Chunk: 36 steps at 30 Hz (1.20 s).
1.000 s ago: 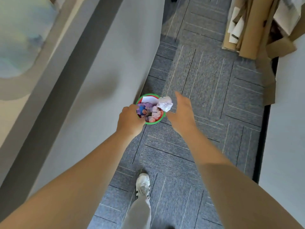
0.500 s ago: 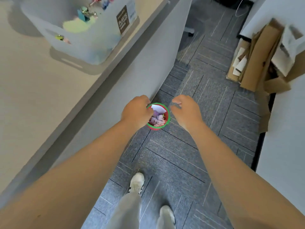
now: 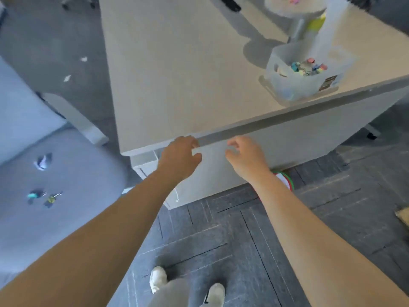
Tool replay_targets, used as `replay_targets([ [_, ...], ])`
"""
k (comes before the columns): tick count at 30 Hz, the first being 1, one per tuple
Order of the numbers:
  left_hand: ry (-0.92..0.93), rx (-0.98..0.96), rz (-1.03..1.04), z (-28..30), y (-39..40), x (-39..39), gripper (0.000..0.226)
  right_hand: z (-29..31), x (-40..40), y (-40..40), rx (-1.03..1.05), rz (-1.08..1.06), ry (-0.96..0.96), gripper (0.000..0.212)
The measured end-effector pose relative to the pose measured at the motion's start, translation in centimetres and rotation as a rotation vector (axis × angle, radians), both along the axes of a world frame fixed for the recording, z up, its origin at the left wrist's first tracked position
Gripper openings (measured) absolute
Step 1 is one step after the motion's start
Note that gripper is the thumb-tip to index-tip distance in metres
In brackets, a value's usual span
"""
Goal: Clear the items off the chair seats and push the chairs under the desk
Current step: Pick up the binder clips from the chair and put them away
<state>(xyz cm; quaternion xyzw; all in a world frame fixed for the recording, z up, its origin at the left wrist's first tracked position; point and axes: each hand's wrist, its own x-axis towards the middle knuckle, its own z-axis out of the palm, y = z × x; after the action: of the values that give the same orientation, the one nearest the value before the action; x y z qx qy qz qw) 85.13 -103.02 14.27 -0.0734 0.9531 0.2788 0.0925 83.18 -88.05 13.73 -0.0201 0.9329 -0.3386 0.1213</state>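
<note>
A grey chair seat (image 3: 66, 196) fills the left side, next to the pale desk (image 3: 177, 74). On the seat lie a crumpled white-blue scrap (image 3: 43, 161), a teal binder clip (image 3: 35, 194) and a yellow-green clip (image 3: 52, 198). My left hand (image 3: 180, 157) and my right hand (image 3: 245, 156) hover in front of the desk's end panel, fingers loosely curled, holding nothing. A small red-and-green-rimmed bin (image 3: 285, 180) stands on the floor against the panel, mostly hidden by my right forearm.
A clear plastic box (image 3: 303, 78) of coloured clips sits at the desk's near right corner, a grey stand (image 3: 298, 23) behind it. White scraps (image 3: 75, 69) lie on the carpet beyond the chair. Cardboard (image 3: 402, 214) shows at the right edge. My feet are at the bottom.
The view swung left and up from the bin to the desk and chair. A crumpled paper seen by my right hand one second ago is gone; both hands rose away from the bin.
</note>
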Motion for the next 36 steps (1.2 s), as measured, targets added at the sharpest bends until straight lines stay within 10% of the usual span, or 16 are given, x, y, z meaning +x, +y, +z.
replay_targets([
  [21,-0.208,0.074,0.855,-7.6,-39.1,23.1,0.034,-7.6,11.4,-41.3,0.072,0.701,-0.094,0.038],
  [36,-0.49,-0.07,0.711,-29.9,-52.3,11.4,0.111,-26.6,-0.6,-59.0,0.199,0.77,-0.166,0.042],
])
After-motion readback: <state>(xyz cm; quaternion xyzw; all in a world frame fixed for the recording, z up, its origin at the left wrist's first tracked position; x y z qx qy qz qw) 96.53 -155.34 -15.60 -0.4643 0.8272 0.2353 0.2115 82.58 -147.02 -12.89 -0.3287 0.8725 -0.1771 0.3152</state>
